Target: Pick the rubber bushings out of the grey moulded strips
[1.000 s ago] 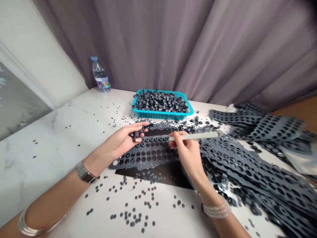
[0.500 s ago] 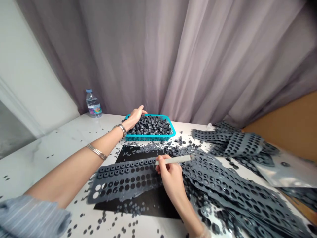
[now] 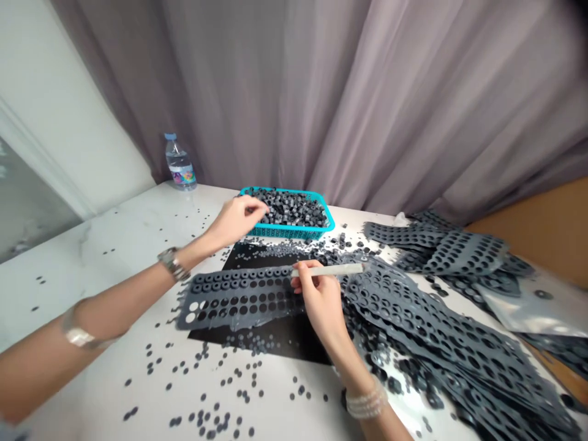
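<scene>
My left hand [image 3: 236,220] is over the near left corner of a teal plastic basket [image 3: 294,233] heaped with small dark rubber pieces [image 3: 294,208]. Its fingers are curled together; what they hold, if anything, is hidden. My right hand [image 3: 319,291] grips a whitish pen-like stick [image 3: 340,269], held nearly level and pointing right. That hand rests at the right part of a grey perforated rubber sheet [image 3: 257,312]. Ring-shaped pieces still sit in the sheet's far rows, while its nearer rows are open holes. Under the sheet lies a black mat [image 3: 294,346].
More perforated sheets [image 3: 441,331] are piled on the right, with others [image 3: 463,254] behind. Small dark discs [image 3: 220,422] litter the white table [image 3: 124,239]. A water bottle [image 3: 180,165] stands back left, before a grey curtain [image 3: 257,92]. A clear plastic bag [image 3: 537,303] lies far right.
My left hand has drawn back from over the basket toward me, its fingers now curled in. The right hand keeps the stick by the sheet. The view has tilted down slightly.
</scene>
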Motion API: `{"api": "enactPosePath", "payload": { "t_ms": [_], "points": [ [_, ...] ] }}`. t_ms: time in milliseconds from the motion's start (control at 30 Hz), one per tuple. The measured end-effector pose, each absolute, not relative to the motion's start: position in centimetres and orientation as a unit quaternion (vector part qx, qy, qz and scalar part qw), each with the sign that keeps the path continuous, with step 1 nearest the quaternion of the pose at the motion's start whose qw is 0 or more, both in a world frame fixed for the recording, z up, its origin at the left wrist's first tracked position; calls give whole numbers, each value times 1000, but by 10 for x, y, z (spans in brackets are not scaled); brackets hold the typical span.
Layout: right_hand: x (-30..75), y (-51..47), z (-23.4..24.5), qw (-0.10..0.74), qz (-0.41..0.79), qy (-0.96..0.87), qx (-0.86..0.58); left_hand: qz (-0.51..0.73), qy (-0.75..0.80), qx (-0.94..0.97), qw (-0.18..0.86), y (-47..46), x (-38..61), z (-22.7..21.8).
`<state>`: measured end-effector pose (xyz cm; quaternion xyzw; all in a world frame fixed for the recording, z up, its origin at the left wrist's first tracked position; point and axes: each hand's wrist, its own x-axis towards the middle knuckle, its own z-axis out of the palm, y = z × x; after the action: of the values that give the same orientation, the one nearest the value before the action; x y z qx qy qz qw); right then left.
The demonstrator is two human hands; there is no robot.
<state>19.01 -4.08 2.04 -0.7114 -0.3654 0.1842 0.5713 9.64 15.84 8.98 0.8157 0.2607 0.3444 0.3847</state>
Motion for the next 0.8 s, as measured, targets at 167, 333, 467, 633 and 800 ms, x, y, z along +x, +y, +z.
{"api": "enactPosePath", "payload": {
  "t_ms": [167, 333, 467, 633, 800],
  "points": [
    [175, -27, 23, 555, 211, -404, -695, 216, 203, 898, 325, 110, 33, 50],
    [157, -8, 18, 498, 221, -455, -705, 150, 201, 934, 254, 104, 14, 23],
    [153, -3, 13, 473, 213, -466, -717, 117, 204, 952, 197, 103, 17, 23],
    [153, -4, 14, 449, 188, -498, -718, 106, 202, 956, 185, 97, 19, 27],
    [151, -5, 16, 428, 160, -517, -724, 143, 172, 961, 164, 103, 17, 11]
  ]
}}
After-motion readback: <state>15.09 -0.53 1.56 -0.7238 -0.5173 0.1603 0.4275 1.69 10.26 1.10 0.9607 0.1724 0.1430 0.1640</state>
